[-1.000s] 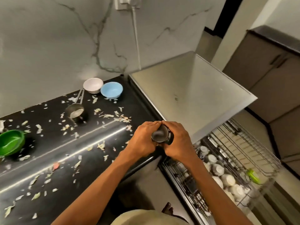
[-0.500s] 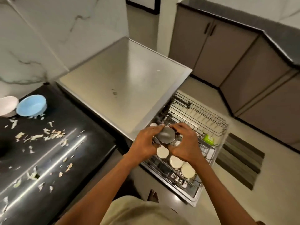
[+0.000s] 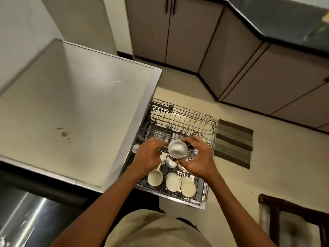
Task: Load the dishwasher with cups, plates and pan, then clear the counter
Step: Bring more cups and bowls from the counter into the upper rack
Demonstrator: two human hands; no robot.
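Observation:
A small steel pan [image 3: 177, 149] hangs bottom-up over the pulled-out dishwasher rack [image 3: 210, 138]. My left hand [image 3: 148, 155] grips it from the left and my right hand [image 3: 197, 155] grips it from the right, fingers curled round its rim. Its handle is hidden. Below it several white cups [image 3: 173, 181] stand upside down in the near end of the rack. The far half of the rack holds bare wire prongs.
The dishwasher's steel top [image 3: 71, 107] lies to the left, with the black counter [image 3: 26, 214] at the bottom left. A striped floor mat [image 3: 233, 143] lies right of the rack. Grey cabinets [image 3: 187, 32] line the far wall. A dark wooden chair [image 3: 293, 221] stands at bottom right.
Both hands have carried the pan from the counter's edge out over the rack and lowered it towards the cups. My view has swung right, away from the counter.

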